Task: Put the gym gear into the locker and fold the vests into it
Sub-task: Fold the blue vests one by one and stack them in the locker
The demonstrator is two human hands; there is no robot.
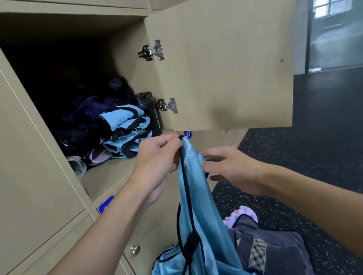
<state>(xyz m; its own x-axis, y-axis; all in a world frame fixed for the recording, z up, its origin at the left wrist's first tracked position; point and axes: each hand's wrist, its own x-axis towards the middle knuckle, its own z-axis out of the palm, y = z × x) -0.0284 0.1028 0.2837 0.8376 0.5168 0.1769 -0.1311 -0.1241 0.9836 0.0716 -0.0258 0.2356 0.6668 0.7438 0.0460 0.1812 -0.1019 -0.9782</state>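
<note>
A light blue vest [197, 208] with black trim hangs in front of the open locker [108, 175]. My left hand [158, 160] pinches its top edge by the black trim. My right hand [233, 169] touches the vest's right side with fingers spread, just below the top. Inside the locker lie folded blue vests [126, 128] in a stack, with dark gear [86, 114] behind them and a black bottle [151, 111] at the right wall. More blue vest fabric [171, 274] is piled low by my legs.
The locker door [225, 59] stands swung open to the right, above my hands. Closed beige lockers surround the open one; a drawer knob [135, 249] shows below. Dark speckled rubber floor [322, 162] stretches right. My knee and a lilac shoe [242, 214] are underneath.
</note>
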